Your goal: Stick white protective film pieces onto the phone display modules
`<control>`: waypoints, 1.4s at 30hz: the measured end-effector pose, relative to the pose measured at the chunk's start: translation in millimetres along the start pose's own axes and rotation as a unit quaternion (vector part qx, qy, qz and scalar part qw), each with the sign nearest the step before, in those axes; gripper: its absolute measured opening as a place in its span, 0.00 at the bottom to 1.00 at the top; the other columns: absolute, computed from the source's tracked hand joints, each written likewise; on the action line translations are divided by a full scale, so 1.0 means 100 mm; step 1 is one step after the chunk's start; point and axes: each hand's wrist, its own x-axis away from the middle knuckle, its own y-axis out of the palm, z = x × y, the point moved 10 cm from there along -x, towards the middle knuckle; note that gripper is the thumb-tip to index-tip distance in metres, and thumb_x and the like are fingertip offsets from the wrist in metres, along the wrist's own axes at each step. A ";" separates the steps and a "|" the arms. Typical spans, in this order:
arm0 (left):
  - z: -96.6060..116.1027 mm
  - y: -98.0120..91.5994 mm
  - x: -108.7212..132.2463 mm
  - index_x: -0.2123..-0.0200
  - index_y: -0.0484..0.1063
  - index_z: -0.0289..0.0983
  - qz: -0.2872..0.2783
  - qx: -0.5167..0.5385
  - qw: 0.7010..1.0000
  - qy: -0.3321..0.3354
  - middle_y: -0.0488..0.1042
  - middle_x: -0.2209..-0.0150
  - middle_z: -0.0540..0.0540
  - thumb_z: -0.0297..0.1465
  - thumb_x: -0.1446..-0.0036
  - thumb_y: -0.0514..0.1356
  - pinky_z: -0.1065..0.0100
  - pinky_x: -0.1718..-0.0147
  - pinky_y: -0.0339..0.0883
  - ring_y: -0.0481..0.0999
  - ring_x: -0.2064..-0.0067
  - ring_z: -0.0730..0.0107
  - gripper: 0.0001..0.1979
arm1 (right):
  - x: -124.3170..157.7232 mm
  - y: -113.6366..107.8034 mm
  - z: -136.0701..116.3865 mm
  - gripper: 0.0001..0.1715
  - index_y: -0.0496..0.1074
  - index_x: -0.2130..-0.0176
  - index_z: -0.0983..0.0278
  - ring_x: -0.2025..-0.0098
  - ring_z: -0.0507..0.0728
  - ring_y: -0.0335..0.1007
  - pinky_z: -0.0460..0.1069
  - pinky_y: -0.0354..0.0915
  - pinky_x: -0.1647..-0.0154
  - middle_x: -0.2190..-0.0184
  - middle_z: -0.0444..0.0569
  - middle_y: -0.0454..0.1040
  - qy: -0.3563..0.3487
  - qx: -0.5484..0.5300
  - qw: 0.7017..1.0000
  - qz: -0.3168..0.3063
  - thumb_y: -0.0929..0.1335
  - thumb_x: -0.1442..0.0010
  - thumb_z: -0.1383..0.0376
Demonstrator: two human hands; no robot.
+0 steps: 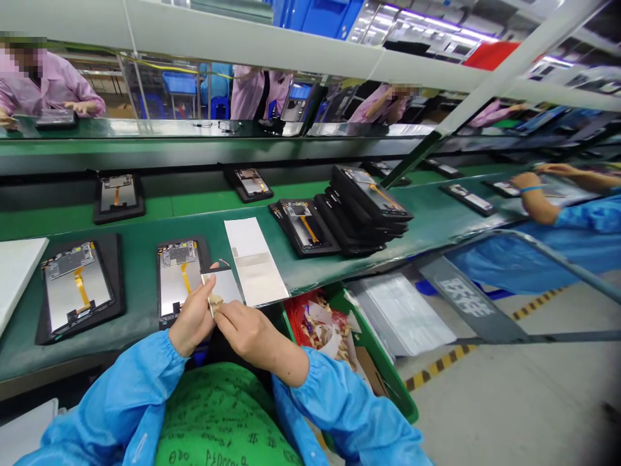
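A flat silver battery [224, 285] with a black top edge and a short thin lead is gripped in my left hand [193, 316], above the bench's front edge. The fingers of my right hand [247, 327] pinch a small tan strip of paper-like tape [215, 300] at the battery's near left edge. Just left of the battery lies an opened tablet [178, 275] with a circuit board and an orange ribbon cable, partly hidden by my left hand. A white strip sheet [256, 259] with a grey band rests on the bench right of the battery.
Another opened tablet [80, 285] sits at left. Stacked tablets [366, 200] stand to the right. Below the bench, a green bin [395, 382] holds tan scraps. Tablets [251, 184] lie on the green belt [189, 200]. A co-worker's hand [528, 188] is at far right.
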 end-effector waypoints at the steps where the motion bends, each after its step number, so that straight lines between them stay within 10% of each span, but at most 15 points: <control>1: 0.00 0.01 0.00 0.38 0.66 0.42 -0.001 -0.001 1.000 0.004 0.81 0.57 0.47 0.36 0.41 0.66 0.64 0.53 0.73 0.81 0.55 0.63 0.29 | 0.00 0.03 -0.01 0.12 0.72 0.58 0.67 0.66 0.59 0.70 0.53 0.68 0.69 0.66 0.57 0.75 -0.001 0.005 1.000 -0.003 0.60 0.30 0.72; 7: -0.27 0.19 0.07 0.34 0.62 0.41 -0.122 0.020 0.990 -0.069 0.78 0.47 0.41 0.45 0.38 0.62 0.57 0.46 0.70 0.79 0.48 0.57 0.32 | 0.20 0.00 0.71 0.09 0.71 0.63 0.63 0.69 0.54 0.72 0.48 0.69 0.67 0.70 0.48 0.75 0.192 -0.178 0.960 0.096 0.62 0.32 0.67; 12: -0.46 0.25 0.20 0.32 0.57 0.43 -0.161 0.046 0.975 -0.147 0.74 0.41 0.39 0.48 0.38 0.60 0.52 0.43 0.67 0.76 0.44 0.52 0.35 | 1.95 -0.31 1.90 0.15 0.73 0.63 0.64 0.66 0.58 0.75 0.52 0.70 0.61 0.68 0.51 0.77 0.554 -0.063 0.798 0.230 0.65 0.35 0.56; 17: -0.53 0.21 0.14 0.32 0.57 0.42 -0.126 0.034 0.979 -0.158 0.75 0.42 0.39 0.47 0.36 0.58 0.53 0.44 0.68 0.77 0.45 0.53 0.33 | 3.20 -0.10 2.04 0.09 0.77 0.65 0.67 0.66 0.65 0.76 0.58 0.69 0.63 0.68 0.61 0.77 0.687 0.116 0.713 -0.083 0.66 0.39 0.66; 19: -0.58 0.19 0.11 0.33 0.59 0.42 -0.111 0.020 0.982 -0.154 0.76 0.43 0.39 0.47 0.37 0.59 0.54 0.45 0.69 0.78 0.45 0.53 0.33 | 2.89 -0.04 1.82 0.09 0.77 0.61 0.67 0.65 0.65 0.77 0.59 0.71 0.62 0.68 0.59 0.77 0.632 0.088 0.765 -0.087 0.68 0.38 0.65; 22: -0.59 0.15 0.13 0.34 0.61 0.44 -0.076 0.007 0.989 -0.128 0.76 0.43 0.41 0.47 0.38 0.60 0.55 0.44 0.68 0.76 0.44 0.54 0.32 | 1.62 0.02 1.09 0.30 0.67 0.40 0.61 0.46 0.67 0.73 0.62 0.72 0.48 0.47 0.62 0.74 0.357 -0.038 0.933 -0.024 0.72 0.39 0.59; 24: -0.48 0.13 0.17 0.34 0.61 0.45 -0.068 0.005 0.994 -0.088 0.74 0.41 0.41 0.48 0.38 0.60 0.55 0.40 0.65 0.72 0.39 0.55 0.32 | 0.93 0.03 0.60 0.41 0.59 0.33 0.61 0.38 0.69 0.66 0.65 0.70 0.43 0.39 0.64 0.67 0.207 -0.081 0.975 -0.002 0.73 0.40 0.59; 27: -0.08 0.03 0.28 0.37 0.67 0.44 -0.071 -0.059 0.995 0.022 0.66 0.34 0.44 0.43 0.39 0.63 0.61 0.35 0.56 0.59 0.31 0.57 0.29 | 0.35 0.08 0.22 0.39 0.51 0.30 0.66 0.36 0.68 0.64 0.64 0.70 0.41 0.38 0.66 0.66 0.125 -0.120 0.983 0.060 0.66 0.36 0.71; 32: 0.53 -0.78 0.49 0.35 0.62 0.45 0.093 -0.150 0.971 0.161 0.69 0.36 0.43 0.34 0.47 0.71 0.60 0.38 0.61 0.66 0.35 0.56 0.37 | 0.06 0.46 0.19 0.29 0.56 0.33 0.64 0.46 0.61 0.75 0.54 0.76 0.48 0.46 0.59 0.74 0.240 -0.332 0.898 0.158 0.60 0.32 0.70; 35: 0.53 -1.28 0.54 0.40 0.66 0.39 0.138 -0.109 0.977 0.122 0.79 0.48 0.42 0.36 0.48 0.72 0.60 0.44 0.69 0.76 0.43 0.56 0.34 | -0.16 0.73 0.11 0.29 0.58 0.34 0.63 0.46 0.62 0.75 0.54 0.76 0.49 0.46 0.59 0.74 0.231 -0.400 0.884 0.068 0.64 0.31 0.64; 42: 0.75 -2.06 0.74 0.45 0.68 0.37 0.227 -0.084 0.966 0.089 0.82 0.56 0.43 0.32 0.59 0.77 0.67 0.57 0.75 0.82 0.55 0.59 0.37 | -0.48 1.00 0.62 0.35 0.67 0.40 0.62 0.40 0.65 0.65 0.62 0.68 0.40 0.41 0.61 0.68 0.102 -0.244 0.959 -0.103 0.76 0.43 0.60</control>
